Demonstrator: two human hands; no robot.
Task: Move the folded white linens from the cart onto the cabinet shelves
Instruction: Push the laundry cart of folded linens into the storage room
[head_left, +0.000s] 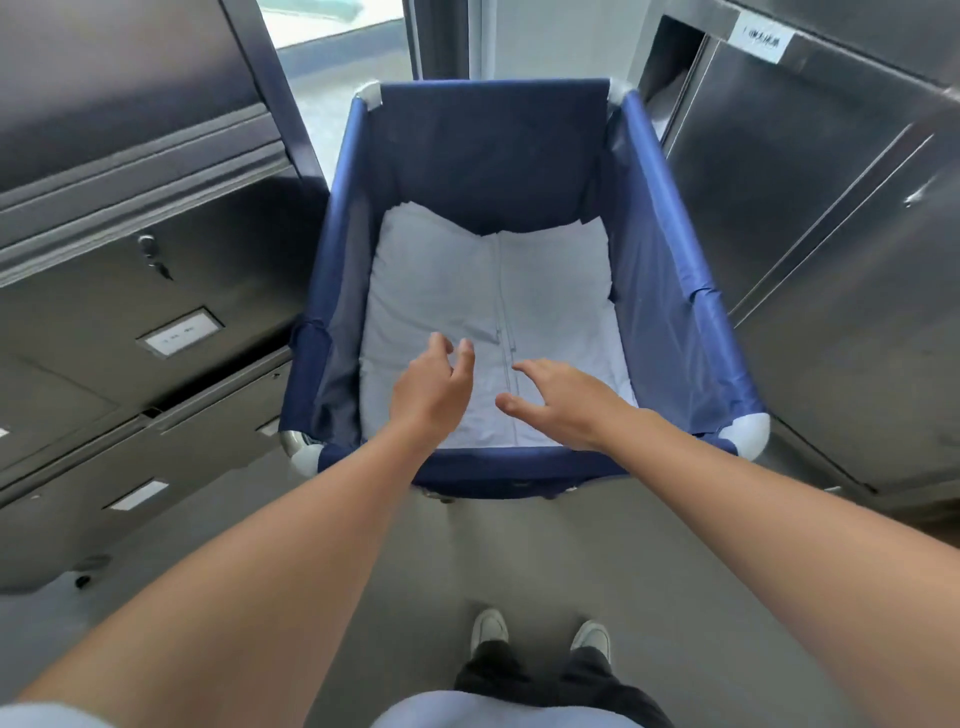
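Blue fabric laundry cart (670, 291) standing on a grey floor (519, 561), between metal cabinets on either side. Folded white linens (441, 291) lying flat in the bottom of the cart, filling it from the near wall to the far wall, with a seam or fold line running down the middle. Two stacks side by side, it seems, though hard to tell from above.

Left hand (431, 389) reaching over the cart's near rim, poised above the linens toward the near left part of the cart, fingers spread and loosely curled, holding nothing. Right hand (561, 405) reaching over the same near rim just beside it, above the near right part of the linens, palm down, fingers fanned open, holding nothing. Cannot tell whether the fingertips touch the cloth. Both forearms bare.

Left cabinet (130, 291) with closed drawer-like fronts, a lock with a key (153, 254) near its top, and a small label plate (179, 332) below that. Right cabinet (831, 234) of brushed steel, doors closed, with a white label (761, 39) at the upper edge. White shoes (540, 631) and dark trousers at the bottom of the view.
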